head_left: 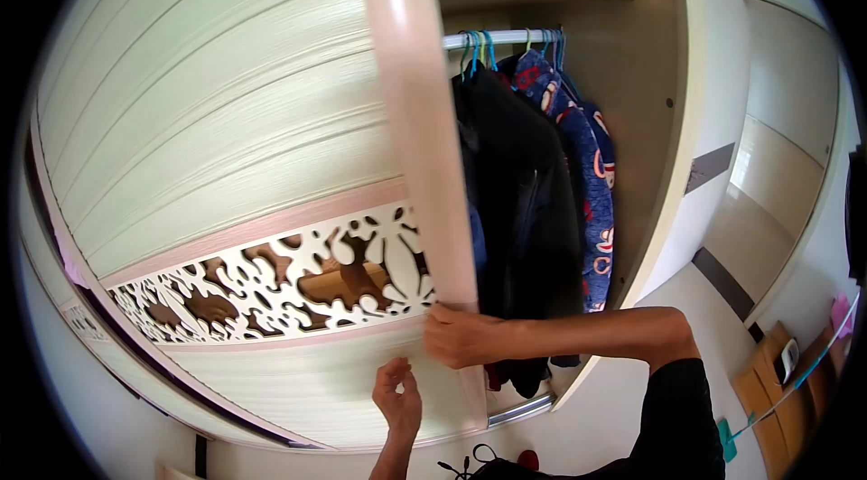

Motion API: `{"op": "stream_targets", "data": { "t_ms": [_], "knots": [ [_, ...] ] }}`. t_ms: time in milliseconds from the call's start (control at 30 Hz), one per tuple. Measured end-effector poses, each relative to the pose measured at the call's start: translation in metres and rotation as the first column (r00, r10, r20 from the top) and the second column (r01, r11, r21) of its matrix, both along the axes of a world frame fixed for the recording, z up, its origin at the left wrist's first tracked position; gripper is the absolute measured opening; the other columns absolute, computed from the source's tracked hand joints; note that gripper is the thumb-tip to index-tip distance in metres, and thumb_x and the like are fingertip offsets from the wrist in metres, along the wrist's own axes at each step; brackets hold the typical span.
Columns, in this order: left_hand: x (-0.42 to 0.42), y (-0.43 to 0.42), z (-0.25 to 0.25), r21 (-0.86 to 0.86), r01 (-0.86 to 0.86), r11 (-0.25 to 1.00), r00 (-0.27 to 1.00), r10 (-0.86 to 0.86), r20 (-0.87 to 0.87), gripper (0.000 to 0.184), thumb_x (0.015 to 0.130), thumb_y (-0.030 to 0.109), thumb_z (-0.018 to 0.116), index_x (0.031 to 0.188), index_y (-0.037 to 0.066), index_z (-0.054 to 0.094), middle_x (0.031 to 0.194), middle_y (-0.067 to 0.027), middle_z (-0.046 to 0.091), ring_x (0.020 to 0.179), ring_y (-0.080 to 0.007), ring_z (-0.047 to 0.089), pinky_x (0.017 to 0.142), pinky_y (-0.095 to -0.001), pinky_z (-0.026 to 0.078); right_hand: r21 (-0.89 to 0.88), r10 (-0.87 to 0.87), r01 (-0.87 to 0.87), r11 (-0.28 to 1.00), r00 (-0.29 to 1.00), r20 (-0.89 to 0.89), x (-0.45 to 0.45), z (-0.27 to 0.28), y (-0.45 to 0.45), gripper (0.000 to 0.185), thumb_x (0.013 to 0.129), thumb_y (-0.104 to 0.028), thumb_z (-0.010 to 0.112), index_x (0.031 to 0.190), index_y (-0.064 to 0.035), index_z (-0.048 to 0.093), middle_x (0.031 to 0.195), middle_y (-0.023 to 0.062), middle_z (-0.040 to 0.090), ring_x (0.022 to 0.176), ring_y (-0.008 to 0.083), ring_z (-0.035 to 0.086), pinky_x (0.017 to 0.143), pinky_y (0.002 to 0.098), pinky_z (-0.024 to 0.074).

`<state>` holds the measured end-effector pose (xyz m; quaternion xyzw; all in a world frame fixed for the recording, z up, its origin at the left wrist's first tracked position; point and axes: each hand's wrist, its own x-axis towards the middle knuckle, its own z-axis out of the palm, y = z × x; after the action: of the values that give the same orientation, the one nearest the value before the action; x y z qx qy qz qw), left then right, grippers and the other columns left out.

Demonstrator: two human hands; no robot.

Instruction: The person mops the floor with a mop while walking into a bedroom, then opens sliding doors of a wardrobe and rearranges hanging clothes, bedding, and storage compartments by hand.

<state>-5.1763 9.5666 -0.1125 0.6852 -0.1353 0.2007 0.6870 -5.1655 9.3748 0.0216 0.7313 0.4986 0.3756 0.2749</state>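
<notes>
One left grip (pixel 399 397), loosely parted, and one right grip (pixel 463 336), closure unclear, at one door (pixel 235 119).

Pale ribbed wardrobe door (pixel 226 137) (pink-edged), upright, apparently partly open.

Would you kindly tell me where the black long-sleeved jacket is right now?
In the head view, the black long-sleeved jacket hangs right of centre in the open wardrobe, between the pink vertical door frame and the blue patterned garment.

No text, label, brand, number or sign was readable, either right by the fingers (pixel 439 328) or well apart from them.
</notes>
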Motion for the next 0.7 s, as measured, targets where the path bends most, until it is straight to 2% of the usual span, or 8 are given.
{"op": "stream_targets", "data": {
  "t_ms": [167,333,433,467,533,567,600,700],
  "knots": [
    [-0.009,0.035,0.014,-0.041,0.019,0.999,1.0,-0.02,-0.023,0.021,0.084,-0.008,0.053,0.103,0.0,0.06,0.098,-0.0072,0.063,0.089,-0.0137,0.06,0.083,-0.0271,0.049,-0.042,-0.138,0.14,0.989,0.99,0.034,-0.053,0.021,-0.038,0.015,0.073,-0.019,0.059,0.077,-0.0049,0.063,0.076,0.0056,0.056,0.082,0.0222,0.055,0.088,0.0404,0.0432],
    [-0.011,0.059,0.018,-0.04,0.048,0.998,0.999,-0.049,-0.022,0.021,0.084,-0.007,0.055,0.104,0.0,0.058,0.096,-0.0063,0.062,0.09,-0.0137,0.06,0.083,-0.0274,0.05,0.106,-0.302,0.303,0.947,0.953,-0.025,-0.094,0.039,-0.063,0.019,0.064,-0.015,0.06,0.077,-0.0011,0.061,0.078,0.0096,0.056,0.081,0.0238,0.055,0.085,0.0384,0.0463],
    [0.0,0.07,0.03,0.114,0.043,0.993,0.99,-0.058,0.13,0.021,0.083,-0.008,0.06,0.102,0.001,0.06,0.095,-0.0076,0.064,0.088,-0.017,0.064,0.081,-0.029,0.053,0.211,-0.363,0.348,0.913,0.931,0.035,-0.103,0.042,-0.067,0.019,0.058,-0.01,0.061,0.074,-0.0012,0.058,0.075,0.0107,0.053,0.076,0.0244,0.054,0.082,0.0385,0.0493],
    [-0.018,0.094,0.026,0.109,-0.024,0.994,0.992,0.01,0.129,0.021,0.083,-0.008,0.061,0.101,0.002,0.06,0.093,-0.0083,0.065,0.086,-0.0168,0.064,0.079,-0.029,0.053,0.277,-0.301,0.336,0.9,0.94,-0.162,-0.098,0.036,-0.046,0.019,0.057,-0.007,0.061,0.074,-0.0016,0.057,0.073,0.0113,0.051,0.073,0.0252,0.054,0.082,0.0407,0.0495],
    [-0.005,0.068,0.037,0.17,0.058,0.984,0.978,-0.09,0.188,0.021,0.083,-0.003,0.064,0.102,0.004,0.06,0.092,-0.0102,0.066,0.082,-0.0192,0.066,0.074,-0.0301,0.054,0.387,-0.365,0.35,0.853,0.93,-0.036,-0.119,0.048,-0.054,0.013,0.06,-0.004,0.06,0.073,-0.0026,0.056,0.072,0.011,0.051,0.071,0.0265,0.053,0.079,0.0429,0.0487],
    [-0.023,0.09,0.031,0.161,-0.001,0.987,0.988,-0.024,0.152,0.022,0.083,-0.001,0.064,0.104,0.005,0.058,0.091,-0.011,0.066,0.081,-0.0212,0.066,0.073,-0.0311,0.055,0.421,-0.339,0.347,0.838,0.936,-0.097,-0.107,0.036,-0.038,0.011,0.062,-0.004,0.061,0.072,-0.0031,0.055,0.071,0.0117,0.05,0.07,0.027,0.053,0.085,0.0461,0.0476],
    [-0.022,0.079,0.035,0.176,0.064,0.982,0.988,-0.088,0.127,0.026,0.084,-0.003,0.065,0.107,0.004,0.058,0.098,-0.0096,0.065,0.086,-0.0183,0.067,0.076,-0.0283,0.055,0.461,-0.375,0.362,0.81,0.925,-0.067,-0.119,0.036,-0.039,0.011,0.065,-0.003,0.062,0.073,-0.0029,0.054,0.073,0.0128,0.049,0.07,0.0283,0.051,0.09,0.0493,0.0458],
    [-0.028,0.055,0.056,0.164,0.221,0.961,0.96,-0.244,0.134,0.032,0.081,-0.003,0.064,0.111,0.003,0.055,0.098,-0.0108,0.063,0.087,-0.0218,0.066,0.078,-0.0316,0.054,0.468,-0.421,0.397,0.789,0.905,-0.058,-0.136,0.049,-0.054,0.017,0.062,0.005,0.061,0.078,0.0009,0.056,0.082,0.016,0.053,0.083,0.0337,0.056,0.093,0.0518,0.0446]
  ]
}}
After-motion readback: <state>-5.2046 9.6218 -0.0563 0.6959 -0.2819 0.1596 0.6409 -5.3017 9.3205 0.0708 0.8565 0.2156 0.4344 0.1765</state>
